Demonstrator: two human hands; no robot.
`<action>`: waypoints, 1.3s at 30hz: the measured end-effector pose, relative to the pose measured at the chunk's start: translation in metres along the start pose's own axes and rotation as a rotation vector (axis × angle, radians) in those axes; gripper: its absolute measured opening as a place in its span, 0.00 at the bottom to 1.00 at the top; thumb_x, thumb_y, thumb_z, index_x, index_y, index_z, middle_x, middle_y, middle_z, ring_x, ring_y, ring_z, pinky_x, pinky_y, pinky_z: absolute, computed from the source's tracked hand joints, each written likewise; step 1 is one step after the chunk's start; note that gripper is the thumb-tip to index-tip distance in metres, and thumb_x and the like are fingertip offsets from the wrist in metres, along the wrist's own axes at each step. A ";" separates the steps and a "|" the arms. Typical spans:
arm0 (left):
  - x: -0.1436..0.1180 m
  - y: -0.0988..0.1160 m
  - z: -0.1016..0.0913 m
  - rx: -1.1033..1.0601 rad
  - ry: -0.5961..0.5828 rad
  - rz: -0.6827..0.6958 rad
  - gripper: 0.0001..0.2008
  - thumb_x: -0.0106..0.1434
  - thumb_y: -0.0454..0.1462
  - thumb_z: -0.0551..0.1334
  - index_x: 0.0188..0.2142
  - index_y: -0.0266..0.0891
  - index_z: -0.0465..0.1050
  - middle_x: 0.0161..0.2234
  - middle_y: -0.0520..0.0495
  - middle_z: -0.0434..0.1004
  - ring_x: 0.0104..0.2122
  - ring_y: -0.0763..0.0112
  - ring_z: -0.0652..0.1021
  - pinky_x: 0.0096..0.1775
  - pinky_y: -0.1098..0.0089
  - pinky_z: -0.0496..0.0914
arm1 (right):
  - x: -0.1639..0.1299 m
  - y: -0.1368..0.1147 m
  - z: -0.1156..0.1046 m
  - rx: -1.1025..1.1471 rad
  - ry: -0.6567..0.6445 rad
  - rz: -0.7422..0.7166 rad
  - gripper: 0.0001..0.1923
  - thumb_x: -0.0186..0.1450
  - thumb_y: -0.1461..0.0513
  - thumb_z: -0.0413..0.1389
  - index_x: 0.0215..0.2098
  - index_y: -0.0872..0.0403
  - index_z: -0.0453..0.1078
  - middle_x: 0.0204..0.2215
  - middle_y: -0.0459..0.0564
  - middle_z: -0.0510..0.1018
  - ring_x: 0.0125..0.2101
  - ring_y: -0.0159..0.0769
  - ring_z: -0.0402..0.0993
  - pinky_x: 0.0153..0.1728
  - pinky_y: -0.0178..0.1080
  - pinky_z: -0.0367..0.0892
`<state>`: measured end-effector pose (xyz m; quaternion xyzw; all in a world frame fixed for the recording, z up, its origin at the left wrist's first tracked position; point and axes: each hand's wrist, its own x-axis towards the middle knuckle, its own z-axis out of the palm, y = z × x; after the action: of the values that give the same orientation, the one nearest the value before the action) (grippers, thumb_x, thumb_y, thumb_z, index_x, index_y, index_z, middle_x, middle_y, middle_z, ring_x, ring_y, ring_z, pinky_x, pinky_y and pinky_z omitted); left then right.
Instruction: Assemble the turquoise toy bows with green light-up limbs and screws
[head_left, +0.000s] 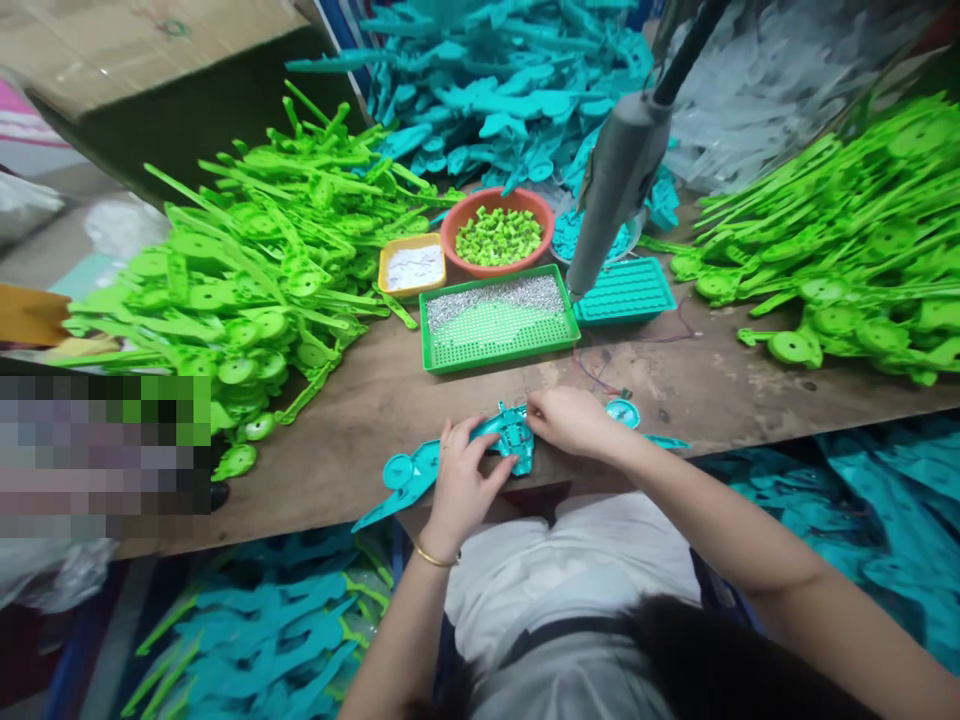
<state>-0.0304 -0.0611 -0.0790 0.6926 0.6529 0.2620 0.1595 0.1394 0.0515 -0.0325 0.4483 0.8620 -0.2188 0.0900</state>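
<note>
A teal plastic toy part (pixel 450 460) lies at the near edge of the brown worktable (pixel 360 420), its long blade pointing left. My left hand (pixel 461 480) presses on its middle, fingers curled over the housing. My right hand (pixel 570 420) pinches the top right of the same housing with its fingertips. A small round teal piece (pixel 622 412) lies just right of my right hand.
Behind stand a green tray of small silver screws (pixel 499 320), a teal tray (pixel 626 290), an orange bowl of green bits (pixel 499 232), a yellow dish (pixel 412 264) and a hanging grey power screwdriver (pixel 619 180). Green part piles lie left (pixel 247 270) and right (pixel 847 240), teal ones behind (pixel 510 80).
</note>
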 end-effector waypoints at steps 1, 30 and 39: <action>0.000 0.000 0.000 -0.005 -0.011 -0.011 0.11 0.61 0.43 0.63 0.42 0.41 0.73 0.53 0.42 0.71 0.55 0.60 0.70 0.63 0.45 0.52 | -0.001 -0.001 0.001 -0.004 0.002 0.004 0.13 0.66 0.60 0.47 0.39 0.54 0.73 0.36 0.55 0.81 0.37 0.42 0.78 0.33 0.36 0.64; 0.021 0.012 -0.011 0.080 -0.189 -0.124 0.07 0.56 0.39 0.68 0.33 0.41 0.75 0.52 0.42 0.71 0.53 0.55 0.71 0.56 0.51 0.63 | -0.034 -0.012 0.031 0.109 0.202 -0.012 0.16 0.72 0.61 0.39 0.46 0.58 0.67 0.42 0.60 0.78 0.43 0.42 0.75 0.39 0.36 0.66; 0.010 0.016 -0.004 0.084 -0.107 -0.130 0.07 0.57 0.40 0.67 0.35 0.41 0.74 0.52 0.42 0.72 0.56 0.56 0.69 0.61 0.46 0.53 | -0.037 -0.015 0.026 0.117 0.107 -0.054 0.13 0.68 0.59 0.46 0.42 0.53 0.71 0.39 0.52 0.81 0.39 0.37 0.77 0.36 0.33 0.65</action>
<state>-0.0199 -0.0534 -0.0653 0.6677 0.6974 0.1861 0.1819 0.1477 0.0055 -0.0381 0.4404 0.8631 -0.2467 0.0116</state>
